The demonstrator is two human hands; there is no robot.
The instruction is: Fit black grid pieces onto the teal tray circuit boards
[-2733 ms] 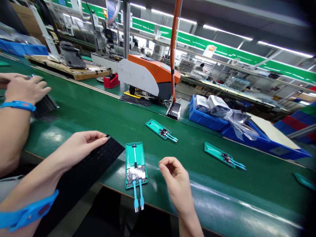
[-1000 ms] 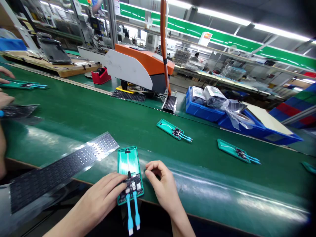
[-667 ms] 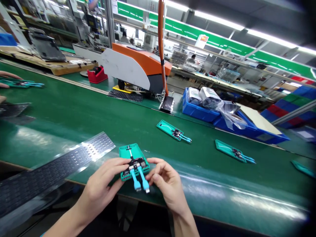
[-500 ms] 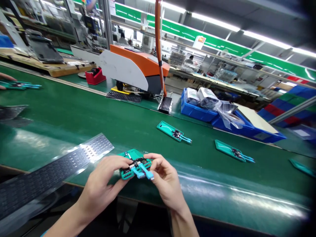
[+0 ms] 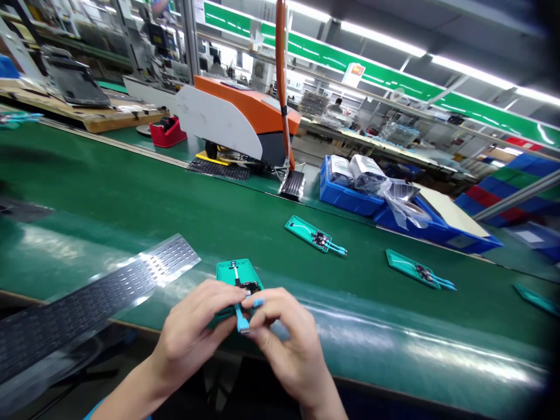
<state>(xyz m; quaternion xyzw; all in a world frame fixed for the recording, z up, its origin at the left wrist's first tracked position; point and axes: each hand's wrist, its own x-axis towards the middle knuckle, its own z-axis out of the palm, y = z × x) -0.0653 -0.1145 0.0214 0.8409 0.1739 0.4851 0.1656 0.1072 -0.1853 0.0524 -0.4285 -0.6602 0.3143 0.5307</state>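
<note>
Left grip is pinching a green case by its left side.
Right grip is touching its near-end cables; pinch unclear.

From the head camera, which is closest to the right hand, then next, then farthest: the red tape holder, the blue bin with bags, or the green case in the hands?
Nearest to the right hand first:
1. Green case: right beside it, to the left.
2. Blue bin: across the green table, to the right.
3. Red tape holder: across the table, far left.
</note>
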